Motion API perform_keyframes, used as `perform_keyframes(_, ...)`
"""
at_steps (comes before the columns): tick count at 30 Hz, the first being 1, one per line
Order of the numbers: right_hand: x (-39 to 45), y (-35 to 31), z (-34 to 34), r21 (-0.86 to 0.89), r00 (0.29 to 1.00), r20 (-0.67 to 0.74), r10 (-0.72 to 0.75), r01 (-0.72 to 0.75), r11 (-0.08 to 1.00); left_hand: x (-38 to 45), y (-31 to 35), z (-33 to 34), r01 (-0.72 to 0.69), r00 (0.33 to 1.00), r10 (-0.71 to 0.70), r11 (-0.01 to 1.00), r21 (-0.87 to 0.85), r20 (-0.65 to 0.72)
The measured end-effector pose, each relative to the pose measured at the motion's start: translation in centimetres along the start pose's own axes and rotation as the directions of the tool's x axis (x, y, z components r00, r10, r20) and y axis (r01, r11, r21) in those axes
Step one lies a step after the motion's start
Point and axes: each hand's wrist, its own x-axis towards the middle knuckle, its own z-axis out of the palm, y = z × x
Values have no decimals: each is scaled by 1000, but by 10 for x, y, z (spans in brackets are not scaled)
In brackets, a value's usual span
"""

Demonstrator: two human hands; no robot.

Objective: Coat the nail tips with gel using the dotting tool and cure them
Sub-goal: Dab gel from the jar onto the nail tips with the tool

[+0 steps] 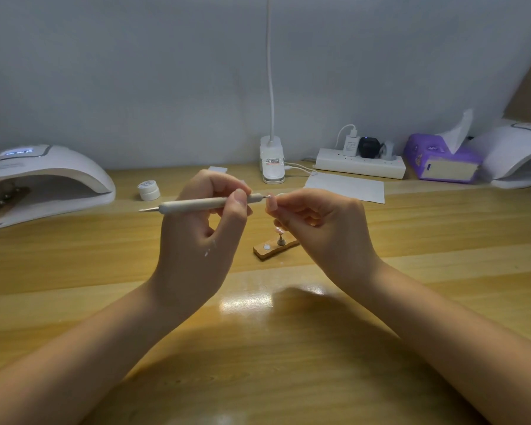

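1. The left hand [201, 228] pinched the dotting tool [207, 204] between thumb and fingers, holding it level above the wooden table [74, 271], its right-hand point aimed at a nail tip [271, 204].
2. The right hand [319, 222] pinched that pink nail tip in curled fingers, just right of the tool's point.
3. Beneath the hands a small wooden stand [273, 248] lay on the table, carrying another nail tip [279, 230] on a peg.
4. A white gel pot [148, 190] sat farther back, left of the hands.
5. A curing lamp [43, 182] stood at far left and a second lamp [518, 157] at far right.
6. Along the grey wall [135, 72] stood a clip lamp [272, 161], a power strip [360, 167] and a purple tissue pack [442, 161]; a white sheet [347, 187] lay nearby.
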Motion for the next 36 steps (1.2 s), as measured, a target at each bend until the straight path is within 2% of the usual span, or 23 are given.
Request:
perform_keyframes(28, 0, 0, 0, -8, 1000, 11, 14, -14, 1000, 0, -2, 0, -19, 1000, 19, 1000, -9, 15)
perform_keyframes(36, 0, 0, 0, -4, 1000, -9, 27, -27, 1000, 3, -3, -3, -38, 998, 34, 997, -73, -51)
